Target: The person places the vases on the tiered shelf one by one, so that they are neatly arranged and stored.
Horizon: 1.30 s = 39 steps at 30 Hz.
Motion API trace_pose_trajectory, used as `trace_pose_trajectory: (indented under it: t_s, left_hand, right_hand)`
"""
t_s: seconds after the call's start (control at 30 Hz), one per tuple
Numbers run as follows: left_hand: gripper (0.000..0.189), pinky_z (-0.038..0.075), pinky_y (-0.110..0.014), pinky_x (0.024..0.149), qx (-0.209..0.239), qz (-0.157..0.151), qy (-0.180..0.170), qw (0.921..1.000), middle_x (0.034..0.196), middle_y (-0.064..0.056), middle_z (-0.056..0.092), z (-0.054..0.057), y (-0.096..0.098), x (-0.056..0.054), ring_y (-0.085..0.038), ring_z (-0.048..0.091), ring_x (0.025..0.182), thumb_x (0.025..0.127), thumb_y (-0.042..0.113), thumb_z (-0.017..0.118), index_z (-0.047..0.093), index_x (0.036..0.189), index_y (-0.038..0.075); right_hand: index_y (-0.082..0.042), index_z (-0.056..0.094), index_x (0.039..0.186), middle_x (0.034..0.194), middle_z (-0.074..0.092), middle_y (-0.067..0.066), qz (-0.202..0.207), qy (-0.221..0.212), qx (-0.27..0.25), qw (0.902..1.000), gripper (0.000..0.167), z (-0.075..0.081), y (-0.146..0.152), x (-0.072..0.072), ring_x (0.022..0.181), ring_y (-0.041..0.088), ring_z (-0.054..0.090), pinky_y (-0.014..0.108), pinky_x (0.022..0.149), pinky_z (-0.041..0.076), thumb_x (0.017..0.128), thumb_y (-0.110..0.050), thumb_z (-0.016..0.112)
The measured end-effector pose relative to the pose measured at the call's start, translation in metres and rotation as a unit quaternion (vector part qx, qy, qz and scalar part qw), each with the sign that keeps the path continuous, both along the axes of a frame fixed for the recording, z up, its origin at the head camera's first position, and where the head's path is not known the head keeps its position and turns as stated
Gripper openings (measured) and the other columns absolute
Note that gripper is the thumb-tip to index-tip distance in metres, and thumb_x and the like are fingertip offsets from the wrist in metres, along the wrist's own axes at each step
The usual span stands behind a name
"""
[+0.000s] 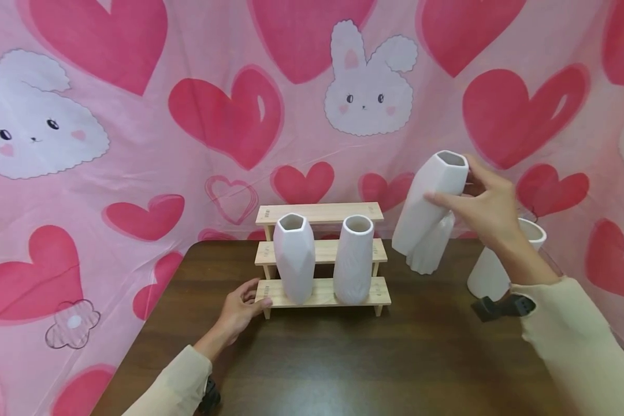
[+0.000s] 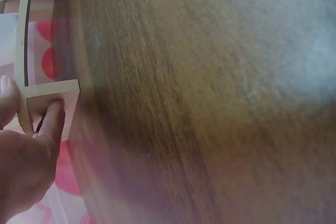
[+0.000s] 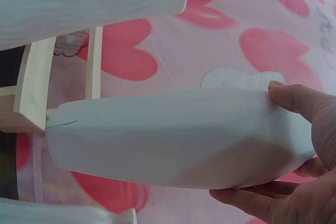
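Observation:
My right hand (image 1: 486, 199) grips a white faceted vase (image 1: 429, 199) near its mouth, thumb on one side and fingers on the other. The vase is tilted and held in the air right of a three-step wooden stand (image 1: 319, 214). In the right wrist view the same vase (image 3: 173, 137) lies across the middle, pinched near one end by the right hand (image 3: 299, 156). My left hand (image 1: 239, 312) holds the left end of the stand's lowest step. In the left wrist view, the left hand's thumb and fingers (image 2: 52, 121) are around the step's end and leg.
On the lowest step stand a faceted white vase (image 1: 294, 260) and a round textured one (image 1: 353, 260). Behind the held vase is a ribbed white vase (image 1: 430, 248). Another white vase (image 1: 489, 274) stands near the right forearm. A pink heart-print cloth (image 1: 218, 46) hangs behind the dark wooden table (image 1: 317, 358).

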State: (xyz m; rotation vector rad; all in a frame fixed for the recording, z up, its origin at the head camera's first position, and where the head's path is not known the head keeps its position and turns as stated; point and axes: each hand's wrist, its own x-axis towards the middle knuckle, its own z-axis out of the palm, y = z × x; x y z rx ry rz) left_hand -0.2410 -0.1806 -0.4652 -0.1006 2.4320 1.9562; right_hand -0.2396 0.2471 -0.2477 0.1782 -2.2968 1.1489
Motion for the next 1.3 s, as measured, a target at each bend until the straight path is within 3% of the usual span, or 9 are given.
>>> trace_pose_trajectory:
  t_s: [0.3, 0.53, 0.83, 1.03, 1.3]
  left_hand:
    - [0.063, 0.055, -0.030, 0.082, 0.008, -0.001, 0.000, 1.0000, 0.119, -0.022, 0.061, 0.001, 0.000, 0.000, -0.028, 0.062, 0.107, 0.086, 0.006, 0.071, 0.043, 0.142, 0.001]
    - [0.065, 0.055, -0.032, 0.084, 0.006, -0.001, -0.006, 1.0000, 0.119, -0.021, 0.062, -0.003, -0.001, 0.000, -0.029, 0.062, 0.108, 0.085, 0.008, 0.072, 0.042, 0.142, 0.002]
    - [0.066, 0.055, -0.033, 0.083, -0.004, -0.001, 0.003, 1.0000, 0.120, -0.022, 0.062, -0.003, -0.002, -0.002, -0.029, 0.063, 0.105, 0.084, 0.010, 0.073, 0.043, 0.142, 0.002]
    - [0.065, 0.055, -0.031, 0.082, -0.005, 0.000, -0.001, 1.0000, 0.120, -0.021, 0.062, -0.001, -0.001, -0.001, -0.027, 0.063, 0.106, 0.085, 0.010, 0.072, 0.043, 0.143, 0.003]
    - [0.065, 0.055, -0.031, 0.082, -0.001, 0.001, -0.001, 1.0000, 0.119, -0.021, 0.062, -0.001, 0.000, -0.002, -0.027, 0.063, 0.105, 0.085, 0.011, 0.072, 0.043, 0.142, 0.003]
  right_hand:
    - [-0.039, 0.054, 0.134, 0.111, 0.063, 0.004, 0.036, -0.009, -0.024, 0.9990, 0.065, 0.015, -0.029, -0.020, 0.091, 0.017, 0.061, 0.020, 0.068, 0.051, 0.075, -0.039, 0.082]
    - [-0.034, 0.059, 0.130, 0.108, 0.065, 0.003, 0.069, 0.017, -0.043, 0.9966, 0.063, 0.025, -0.053, -0.030, 0.089, 0.017, 0.062, 0.020, 0.070, 0.053, 0.073, -0.032, 0.085]
    - [-0.034, 0.059, 0.130, 0.112, 0.066, 0.005, 0.101, 0.022, -0.044, 0.9936, 0.061, 0.040, -0.086, -0.038, 0.095, 0.023, 0.065, 0.035, 0.078, 0.056, 0.074, -0.035, 0.083]
    - [-0.026, 0.061, 0.129, 0.108, 0.067, 0.006, 0.129, 0.027, -0.050, 0.9900, 0.060, 0.041, -0.107, -0.044, 0.092, 0.023, 0.066, 0.039, 0.079, 0.056, 0.074, -0.031, 0.084]
    - [-0.026, 0.061, 0.128, 0.107, 0.067, 0.007, 0.168, 0.005, -0.084, 0.9822, 0.062, 0.039, -0.132, -0.045, 0.093, 0.024, 0.065, 0.040, 0.080, 0.055, 0.071, -0.026, 0.087]
